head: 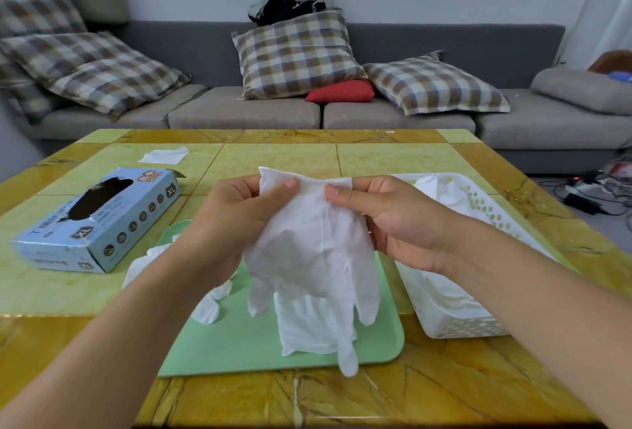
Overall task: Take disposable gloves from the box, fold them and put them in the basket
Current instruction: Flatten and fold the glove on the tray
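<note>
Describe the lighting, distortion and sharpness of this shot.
Head view: soft, even light with faint shadows; wide-angle bending curves the table edges and sofa; the held glove and both hands, left and right, look sharp.

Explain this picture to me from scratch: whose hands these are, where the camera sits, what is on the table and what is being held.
There is no machine here. The camera is worn on a person's head and looks forward and down, so the two bare arms that reach in from the bottom are that person's own.

The left hand and the right hand each pinch the upper edge of a white disposable glove, which hangs with its fingers pointing down above a green tray.

On the yellow-green table, to the left, lies a blue glove box marked XL. More loose gloves lie on the tray. To the right stands a white perforated basket with white gloves already in it. Behind the table is a grey sofa with checked cushions.
</note>
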Available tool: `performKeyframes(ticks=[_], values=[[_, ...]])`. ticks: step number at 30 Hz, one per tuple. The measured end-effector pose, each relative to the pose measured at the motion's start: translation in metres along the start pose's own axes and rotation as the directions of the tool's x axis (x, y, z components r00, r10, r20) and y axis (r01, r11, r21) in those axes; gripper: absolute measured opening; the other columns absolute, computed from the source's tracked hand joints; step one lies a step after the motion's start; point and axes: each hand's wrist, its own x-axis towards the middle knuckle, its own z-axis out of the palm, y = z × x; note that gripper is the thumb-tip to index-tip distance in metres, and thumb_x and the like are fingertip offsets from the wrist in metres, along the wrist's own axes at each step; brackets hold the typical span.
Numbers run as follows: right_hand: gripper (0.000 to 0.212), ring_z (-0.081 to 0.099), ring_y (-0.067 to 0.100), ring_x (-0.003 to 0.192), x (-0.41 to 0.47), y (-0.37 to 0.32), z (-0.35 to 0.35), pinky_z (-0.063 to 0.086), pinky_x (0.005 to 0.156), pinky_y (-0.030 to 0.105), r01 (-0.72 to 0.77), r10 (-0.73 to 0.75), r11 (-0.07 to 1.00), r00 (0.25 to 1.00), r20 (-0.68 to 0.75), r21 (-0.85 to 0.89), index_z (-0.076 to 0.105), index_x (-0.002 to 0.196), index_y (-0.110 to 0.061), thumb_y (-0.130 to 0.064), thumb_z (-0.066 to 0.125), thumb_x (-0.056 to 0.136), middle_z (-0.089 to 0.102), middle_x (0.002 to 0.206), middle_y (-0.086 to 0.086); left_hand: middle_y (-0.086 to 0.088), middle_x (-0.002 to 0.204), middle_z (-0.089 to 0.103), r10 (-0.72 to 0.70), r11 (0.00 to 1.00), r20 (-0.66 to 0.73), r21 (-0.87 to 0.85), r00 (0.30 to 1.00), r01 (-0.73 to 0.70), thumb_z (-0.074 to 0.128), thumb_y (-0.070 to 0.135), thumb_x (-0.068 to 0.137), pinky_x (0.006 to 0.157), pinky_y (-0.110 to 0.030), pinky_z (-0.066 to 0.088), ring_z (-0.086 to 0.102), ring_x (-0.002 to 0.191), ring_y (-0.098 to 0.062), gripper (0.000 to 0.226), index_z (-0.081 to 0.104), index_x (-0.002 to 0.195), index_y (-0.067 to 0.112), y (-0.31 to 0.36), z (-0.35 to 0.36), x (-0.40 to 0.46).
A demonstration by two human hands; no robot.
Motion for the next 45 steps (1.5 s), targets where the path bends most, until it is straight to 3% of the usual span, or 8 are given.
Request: performKeyframes(ticks=[3,7,10,13,16,19,22,45], values=[[0.030,0.070,0.024,0.088,0.010,0.007,-0.007,0.060,0.080,0.034,-0.077,0.078,0.997,0.996,0.041,-0.024,0.070,0.119,0.001,-0.018,0.063,0.097,0.072,0.116,0.020,-0.018,0.100,0.076,-0.103,0.989,0.017,0.113,0.995,0.100,0.068,0.031,0.093,0.093,-0.052,0.054,0.071,0.100,-0.039,0.029,0.077,0.101,0.005,-0.007,-0.008,0.009],[0.023,0.070,0.020,0.078,0.027,0.019,-0.006,0.060,0.071,0.029,-0.138,0.135,0.988,0.990,-0.045,-0.070,0.071,0.114,0.002,-0.011,0.061,0.099,0.074,0.107,0.018,-0.011,0.092,0.077,-0.110,0.967,0.008,0.233,0.994,0.105,0.066,0.027,0.096,0.064,-0.030,0.058,0.070,0.074,-0.021,0.021,0.078,0.089,0.012,-0.019,-0.006,0.024],[0.016,0.070,0.020,0.087,0.034,0.005,-0.003,0.057,0.079,0.032,0.197,-0.218,0.969,0.967,-0.135,-0.151,0.074,0.106,-0.007,-0.010,0.059,0.100,0.076,0.106,0.012,-0.009,0.095,0.078,0.187,0.970,-0.032,0.167,0.982,-0.179,0.062,0.021,0.099,0.081,-0.042,0.060,0.070,0.085,-0.019,0.021,0.079,0.089,0.014,-0.001,0.001,0.031],[0.018,0.068,0.012,0.100,0.022,-0.030,0.000,0.055,0.092,0.036,0.614,-0.682,0.708,0.723,-0.112,-0.348,0.074,0.111,-0.008,-0.012,0.059,0.101,0.076,0.108,0.012,0.014,0.091,0.077,0.622,0.766,-0.007,0.212,0.783,-0.607,0.061,0.017,0.100,0.079,-0.021,0.053,0.071,0.086,-0.003,0.018,0.077,0.099,0.024,0.037,-0.001,0.022],[0.014,0.071,0.005,0.096,0.016,-0.027,-0.001,0.056,0.086,0.028,0.665,-0.797,0.520,0.604,-0.025,-0.536,0.076,0.107,-0.016,-0.013,0.065,0.097,0.077,0.100,-0.005,0.029,0.095,0.073,0.696,0.641,0.070,0.388,0.715,-0.662,0.064,0.016,0.097,0.082,-0.015,0.053,0.069,0.092,0.007,0.018,0.073,0.107,0.029,0.028,-0.013,0.022],[0.011,0.071,0.005,0.087,0.028,0.016,-0.007,0.057,0.083,0.032,0.374,-0.500,0.583,0.865,0.044,-0.722,0.079,0.092,-0.025,-0.016,0.073,0.091,0.076,0.088,-0.011,0.022,0.105,0.073,0.486,0.680,0.129,0.565,0.865,-0.466,0.072,0.016,0.090,0.093,-0.024,0.055,0.068,0.097,0.008,0.021,0.076,0.106,0.029,-0.022,-0.024,0.034],[0.008,0.071,0.023,0.084,0.038,0.053,-0.017,0.056,0.084,0.045,0.173,-0.148,0.378,0.981,0.126,-0.909,0.077,0.085,-0.014,-0.020,0.073,0.089,0.074,0.084,0.004,0.022,0.096,0.074,0.250,0.606,0.251,0.713,0.935,-0.353,0.078,0.017,0.085,0.091,-0.021,0.054,0.067,0.089,0.011,0.019,0.079,0.098,0.031,-0.060,-0.028,0.038],[0.027,0.065,0.021,0.080,0.001,0.057,0.004,0.057,0.071,0.040,0.267,0.123,0.001,0.956,0.265,-0.964,0.074,0.095,-0.023,-0.010,0.054,0.082,0.070,0.088,-0.003,0.019,0.086,0.074,-0.073,0.497,0.588,0.722,0.806,-0.482,0.080,0.030,0.084,0.077,-0.014,0.050,0.064,0.082,0.003,0.012,0.080,0.095,0.027,-0.069,-0.022,0.004]])
